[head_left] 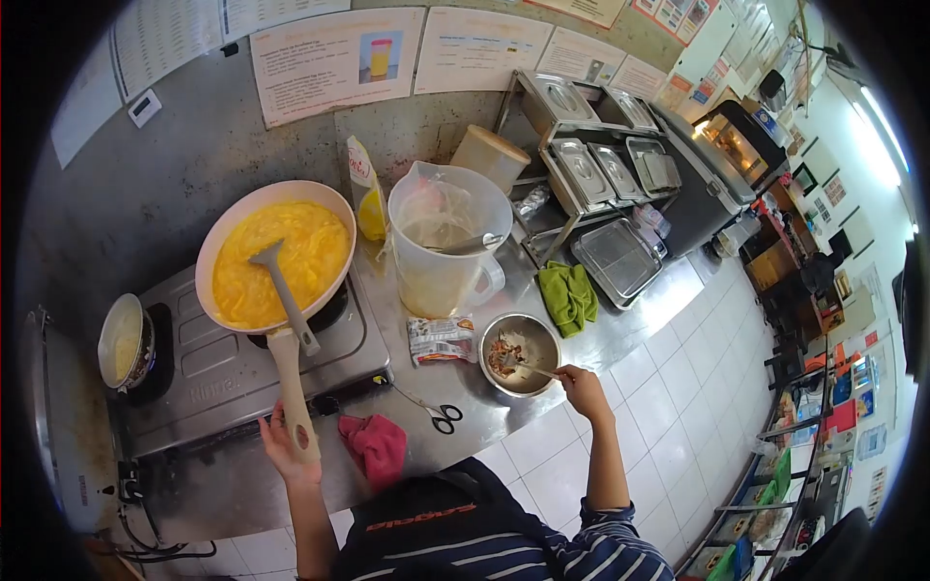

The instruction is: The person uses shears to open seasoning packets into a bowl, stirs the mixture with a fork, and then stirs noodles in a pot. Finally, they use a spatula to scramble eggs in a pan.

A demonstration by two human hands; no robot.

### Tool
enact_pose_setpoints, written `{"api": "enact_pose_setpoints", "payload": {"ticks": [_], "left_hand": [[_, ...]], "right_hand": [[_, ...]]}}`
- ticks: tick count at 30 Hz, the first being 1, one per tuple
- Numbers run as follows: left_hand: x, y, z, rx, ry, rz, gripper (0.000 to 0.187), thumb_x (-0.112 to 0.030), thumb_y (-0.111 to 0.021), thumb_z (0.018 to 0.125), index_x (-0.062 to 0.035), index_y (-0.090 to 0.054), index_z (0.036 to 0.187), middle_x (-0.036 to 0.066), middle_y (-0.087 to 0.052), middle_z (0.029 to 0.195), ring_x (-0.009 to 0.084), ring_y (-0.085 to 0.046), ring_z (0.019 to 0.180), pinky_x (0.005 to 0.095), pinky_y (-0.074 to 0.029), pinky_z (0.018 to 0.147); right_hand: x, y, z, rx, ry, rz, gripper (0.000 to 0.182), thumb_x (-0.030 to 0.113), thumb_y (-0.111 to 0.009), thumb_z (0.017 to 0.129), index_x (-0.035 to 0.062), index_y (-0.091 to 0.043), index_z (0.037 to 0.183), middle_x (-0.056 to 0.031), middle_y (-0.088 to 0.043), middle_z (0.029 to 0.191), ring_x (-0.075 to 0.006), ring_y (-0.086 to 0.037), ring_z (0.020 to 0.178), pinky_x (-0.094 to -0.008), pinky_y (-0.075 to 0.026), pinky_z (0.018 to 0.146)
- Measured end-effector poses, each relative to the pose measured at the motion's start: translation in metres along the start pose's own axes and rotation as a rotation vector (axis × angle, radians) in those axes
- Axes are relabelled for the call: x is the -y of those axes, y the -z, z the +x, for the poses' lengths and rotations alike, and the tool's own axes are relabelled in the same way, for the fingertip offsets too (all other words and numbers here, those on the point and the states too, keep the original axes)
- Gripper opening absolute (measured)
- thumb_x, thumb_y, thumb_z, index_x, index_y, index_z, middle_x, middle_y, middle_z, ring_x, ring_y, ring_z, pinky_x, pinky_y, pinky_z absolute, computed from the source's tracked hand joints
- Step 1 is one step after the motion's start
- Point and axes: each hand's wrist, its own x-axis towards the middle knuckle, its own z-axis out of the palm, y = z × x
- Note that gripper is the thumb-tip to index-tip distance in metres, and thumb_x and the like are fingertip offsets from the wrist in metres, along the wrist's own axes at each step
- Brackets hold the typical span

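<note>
My left hand [291, 447] is at the handle of a cream frying pan [205, 261], with the handle lying against the palm and the fingers curled up at its left side. Yellow egg mixture [305, 247] fills the pan, which sits on a gas stove [208, 373]. A grey spatula [281, 290] rests in the egg, its handle over the pan's rim. My right hand [581, 389] grips a spoon [535, 369] whose head dips into a steel bowl [550, 341]. White and reddish-brown contents [508, 354] lie in the bowl.
A large plastic jug [417, 261] with a metal utensil stands behind the bowl. Nearby are a packet [441, 341], scissors [444, 416], a red cloth [374, 447] and a green cloth [568, 296]. A small pan [124, 324] occupies the left burner. Steel containers [581, 165] stand on a rack at the back right.
</note>
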Motion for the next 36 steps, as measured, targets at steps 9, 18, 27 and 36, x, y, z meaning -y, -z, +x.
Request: {"api": "enact_pose_setpoints", "payload": {"ticks": [9,18,27,36], "left_hand": [[0.012,-0.01,-0.004,-0.032,-0.034,-0.051,0.042,-0.047,-0.035,0.082,-0.0111,-0.047,0.1,0.002,-0.053,0.078,0.0137,-0.051,0.06,0.024,-0.04,0.042],[0.028,-0.003,-0.017,0.006,-0.055,-0.098,0.039,-0.044,-0.039,0.082,-0.008,-0.05,0.094,0.004,-0.055,0.084,0.0131,-0.049,0.059,0.0218,-0.043,0.044],[0.027,-0.008,-0.023,-0.042,-0.079,-0.076,0.039,-0.045,-0.04,0.081,-0.0096,-0.05,0.094,0.003,-0.055,0.083,0.0123,-0.049,0.058,0.0221,-0.042,0.043],[0.032,-0.011,-0.018,-0.038,-0.107,-0.025,0.039,-0.047,-0.037,0.082,-0.0111,-0.048,0.094,0.002,-0.054,0.082,0.0119,-0.049,0.059,0.0217,-0.04,0.043]], "right_hand": [[-0.026,-0.049,-0.006,-0.29,-0.057,0.273,0.012,0.013,-0.058,0.073,0.0052,-0.059,0.081,-0.014,-0.06,0.066,-0.0214,-0.06,0.061,-0.0293,-0.045,0.055],[-0.012,-0.04,-0.01,-0.231,-0.11,0.194,0.012,0.017,-0.057,0.073,0.0075,-0.061,0.079,-0.0153,-0.06,0.066,-0.0246,-0.06,0.062,-0.0318,-0.044,0.054],[-0.008,-0.062,-0.019,-0.35,-0.14,0.225,0.013,0.02,-0.057,0.073,0.0091,-0.062,0.077,-0.0152,-0.058,0.062,-0.027,-0.058,0.058,-0.0334,-0.044,0.052],[-0.001,-0.078,-0.018,-0.371,-0.105,0.005,0.014,0.02,-0.057,0.073,0.0102,-0.061,0.082,-0.0129,-0.059,0.065,-0.0272,-0.059,0.061,-0.0325,-0.045,0.055]]}}
